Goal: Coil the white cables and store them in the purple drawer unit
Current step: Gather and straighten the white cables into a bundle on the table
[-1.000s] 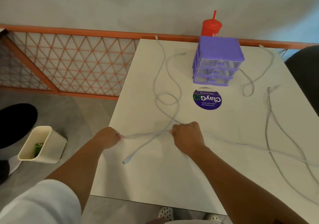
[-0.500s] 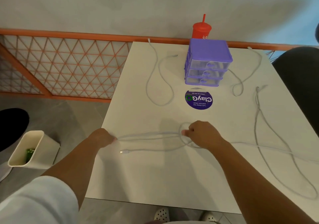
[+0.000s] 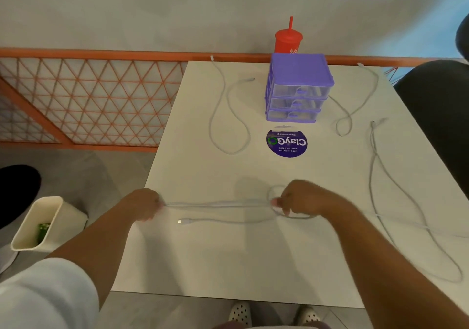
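Left hand (image 3: 146,205): curled at the table's left edge, pinching one end of the doubled stretch of cable.
Plug end (image 3: 182,221): a second ago it pointed off at a slant; now it lies flat, parallel to the stretch and just in front of it.
Held cable (image 3: 215,204): its slack has been drawn in off the middle of the table and now runs taut between both hands.
Right hand (image 3: 302,198): it has shifted right and pinches the cable where a small new loop stands.
Purple drawers (image 3: 299,87): at the far edge, all three shut, well apart from the hands.
Other cables (image 3: 350,115): uncoiled, as before.
Meaning: judging by this, the first coil is only begun and nothing has been stored yet.
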